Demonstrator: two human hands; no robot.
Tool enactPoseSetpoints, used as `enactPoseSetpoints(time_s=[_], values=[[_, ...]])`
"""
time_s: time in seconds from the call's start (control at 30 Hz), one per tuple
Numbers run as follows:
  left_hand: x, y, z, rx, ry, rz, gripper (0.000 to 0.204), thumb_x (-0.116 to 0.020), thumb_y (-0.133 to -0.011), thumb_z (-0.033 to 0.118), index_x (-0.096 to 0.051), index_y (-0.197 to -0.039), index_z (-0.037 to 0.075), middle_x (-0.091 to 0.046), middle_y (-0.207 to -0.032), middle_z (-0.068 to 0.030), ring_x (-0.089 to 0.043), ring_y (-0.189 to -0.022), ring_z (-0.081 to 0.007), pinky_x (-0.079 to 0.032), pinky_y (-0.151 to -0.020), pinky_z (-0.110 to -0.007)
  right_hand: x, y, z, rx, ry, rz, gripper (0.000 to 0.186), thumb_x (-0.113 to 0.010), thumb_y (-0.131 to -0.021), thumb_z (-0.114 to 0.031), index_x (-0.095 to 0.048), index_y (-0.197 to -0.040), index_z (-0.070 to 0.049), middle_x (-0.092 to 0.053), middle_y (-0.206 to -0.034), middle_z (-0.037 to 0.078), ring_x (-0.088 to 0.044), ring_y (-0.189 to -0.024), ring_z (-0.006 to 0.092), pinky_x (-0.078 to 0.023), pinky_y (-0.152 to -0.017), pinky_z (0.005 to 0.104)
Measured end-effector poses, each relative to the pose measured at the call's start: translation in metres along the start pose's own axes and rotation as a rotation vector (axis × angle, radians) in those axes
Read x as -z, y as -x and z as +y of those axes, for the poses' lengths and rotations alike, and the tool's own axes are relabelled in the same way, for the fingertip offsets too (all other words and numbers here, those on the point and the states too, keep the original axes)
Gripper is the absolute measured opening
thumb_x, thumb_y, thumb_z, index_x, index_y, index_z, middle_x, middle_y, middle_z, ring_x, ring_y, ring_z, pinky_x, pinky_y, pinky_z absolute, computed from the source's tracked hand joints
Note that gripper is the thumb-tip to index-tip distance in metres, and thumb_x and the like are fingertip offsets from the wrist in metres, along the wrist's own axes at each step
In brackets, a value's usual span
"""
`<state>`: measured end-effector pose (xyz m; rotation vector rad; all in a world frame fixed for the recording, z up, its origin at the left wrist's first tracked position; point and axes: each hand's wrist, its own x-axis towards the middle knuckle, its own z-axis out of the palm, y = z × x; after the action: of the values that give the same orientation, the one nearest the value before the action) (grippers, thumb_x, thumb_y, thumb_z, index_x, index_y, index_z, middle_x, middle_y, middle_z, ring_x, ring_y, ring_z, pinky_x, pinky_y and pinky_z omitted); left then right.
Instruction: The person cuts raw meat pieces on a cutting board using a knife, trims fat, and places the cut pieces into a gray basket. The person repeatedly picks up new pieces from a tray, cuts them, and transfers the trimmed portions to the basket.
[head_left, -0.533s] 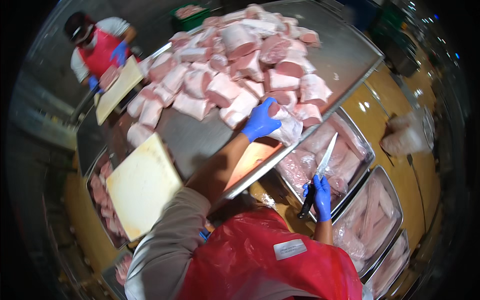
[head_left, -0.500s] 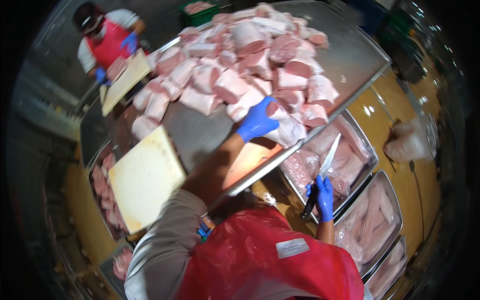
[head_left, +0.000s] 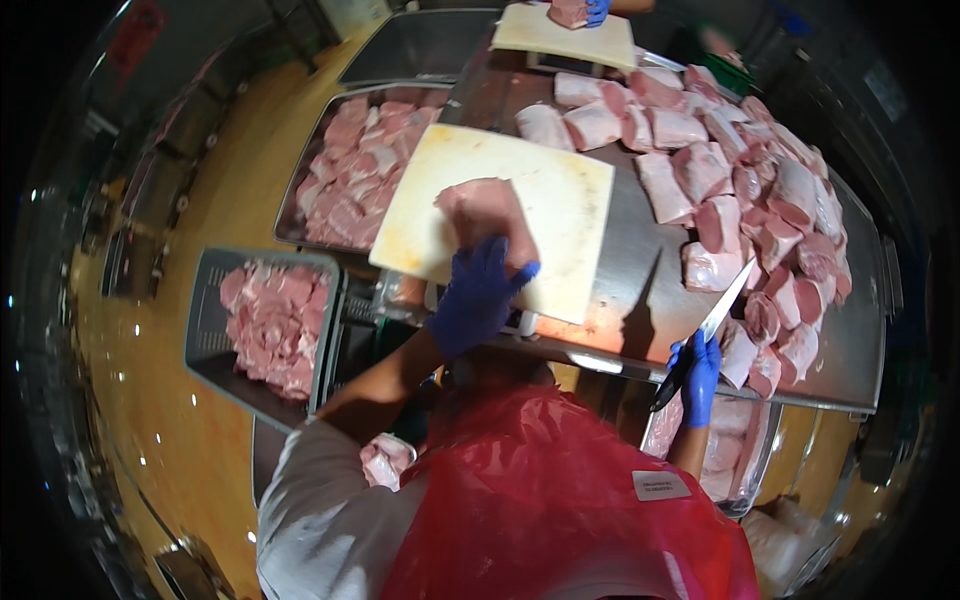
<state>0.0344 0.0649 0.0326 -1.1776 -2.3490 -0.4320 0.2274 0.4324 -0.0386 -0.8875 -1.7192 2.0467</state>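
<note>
A pale pink slab of raw meat (head_left: 492, 212) lies on the white cutting board (head_left: 575, 215). Over its near end rests my left hand (head_left: 474, 300), in a blue glove, fingers on the meat and thumb out to the right. My right hand (head_left: 698, 378), also gloved in blue, is closed round the black handle of a knife (head_left: 726, 304). The blade points up and away, beside the pile of meat chunks (head_left: 770, 215) on the metal table (head_left: 620, 265). The palm side of my left hand is hidden.
Left of the board is a metal tub (head_left: 290, 215) of cut meat; nearer stands a grey crate (head_left: 205, 325) of meat slices. Below the table's near right edge sits a metal tub (head_left: 768, 440) with bagged meat. At the far side, a co-worker's gloved hand (head_left: 598, 12) holds meat on another board (head_left: 520, 35).
The view has swung left. My left hand has moved from the pile to the cutting board with a piece of meat. The knife stays in my right hand.
</note>
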Motion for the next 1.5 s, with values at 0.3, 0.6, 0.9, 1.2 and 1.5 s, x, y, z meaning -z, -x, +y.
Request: enactPoseSetpoints(time_s=[0.3,0.6,0.9,1.2,1.5], values=[[0.054,0.130,-0.064,0.772,0.366,0.482,0.022,-0.067,-0.084,-0.005,-0.070,-0.104,0.002,-0.070,-0.092,-0.0129,-0.070,-0.081,-0.0258,-0.054,-0.074,-0.032,-0.124,-0.035,-0.050,0.139,0.268,-0.220,0.021,-0.053,-0.106,-0.028,-0.052,-0.100,-0.009,-0.061,-0.075,0.007,-0.056,-0.055,0.0126,-0.049,-0.051,0.0264],[0.077,0.117,-0.068,0.734,0.361,0.416,0.019,-0.069,-0.085,0.000,-0.072,-0.105,0.002,-0.070,-0.093,-0.0110,-0.069,-0.079,-0.0198,-0.054,-0.073,-0.031,-0.239,0.002,-0.119,0.604,0.454,-0.485,0.054,-0.049,-0.105,-0.009,-0.030,-0.156,-0.009,-0.065,-0.084,0.007,-0.055,-0.064,0.0091,-0.049,-0.060,0.0257],[0.020,0.075,-0.038,0.620,0.504,0.322,0.030,-0.077,-0.084,0.016,-0.071,-0.109,0.002,-0.070,-0.099,-0.0166,-0.069,-0.091,-0.0309,-0.056,-0.081,-0.038,-0.278,0.047,-0.088,0.869,0.887,-0.673,0.061,-0.053,-0.101,-0.007,-0.034,-0.158,-0.017,-0.067,-0.115,0.028,-0.071,-0.098,0.0410,-0.055,-0.083,0.0419],[-0.040,0.066,-0.019,0.627,0.494,0.481,0.019,-0.077,-0.080,0.008,-0.071,-0.096,0.001,-0.069,-0.091,-0.0145,-0.068,-0.080,-0.0295,-0.056,-0.071,-0.038,-0.306,0.041,-0.047,0.831,1.090,-0.750,0.067,-0.051,-0.099,-0.012,-0.028,-0.160,-0.029,-0.068,-0.093,0.025,-0.067,-0.081,0.0437,-0.052,-0.073,0.0530],[-0.041,0.091,-0.026,0.474,0.491,0.506,0.012,-0.074,-0.077,0.005,-0.066,-0.086,0.008,-0.063,-0.082,-0.0104,-0.064,-0.077,-0.0312,-0.054,-0.068,-0.042,-0.219,0.041,-0.097,0.659,1.914,-0.973,0.081,-0.061,-0.091,-0.012,-0.025,-0.160,-0.038,-0.068,-0.088,0.023,-0.070,-0.072,0.0378,-0.057,-0.061,0.0465]])
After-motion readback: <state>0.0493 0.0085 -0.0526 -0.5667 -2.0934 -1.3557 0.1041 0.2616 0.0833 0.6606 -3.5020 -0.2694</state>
